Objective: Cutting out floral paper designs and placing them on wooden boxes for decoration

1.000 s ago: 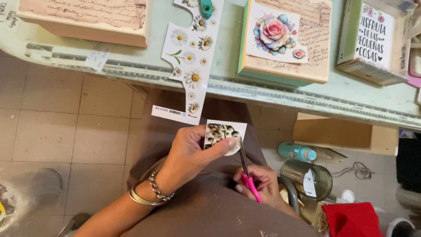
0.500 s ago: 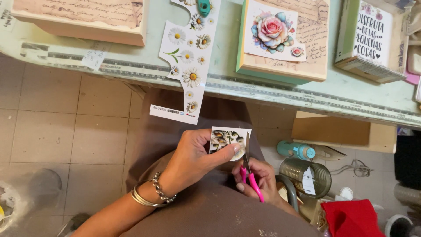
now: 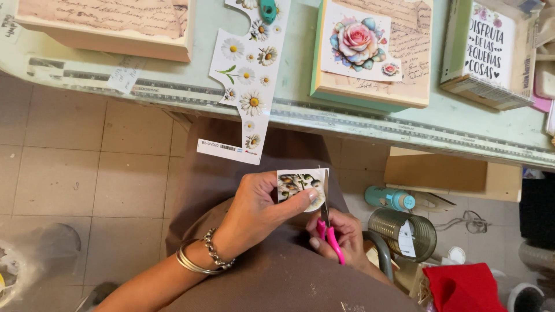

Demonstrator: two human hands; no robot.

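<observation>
Below table edge (image 3: 173, 95): scissors (image 3: 327, 222) upright, blades up along paper cutout (image 3: 300, 186)

Head view, steeply downward, close

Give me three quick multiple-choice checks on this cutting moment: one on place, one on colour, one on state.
1. Where does the daisy sticker sheet lie?
A. On the floor tiles
B. On the table, its lower end hanging over the edge
C. On the person's lap

2. What colour are the handles of the scissors?
A. Pink
B. Green
C. Black

3. How is the small printed paper piece held?
A. Lying loose on the table
B. Pinched in the left hand, scissor blades at its right edge
C. Gripped in the right hand

Answers:
1 B: the sheet crosses the table rim and overhangs it.
2 A: bright pink loops show in the right hand.
3 B: the left hand fingers pinch it while the blades meet its edge.
</observation>
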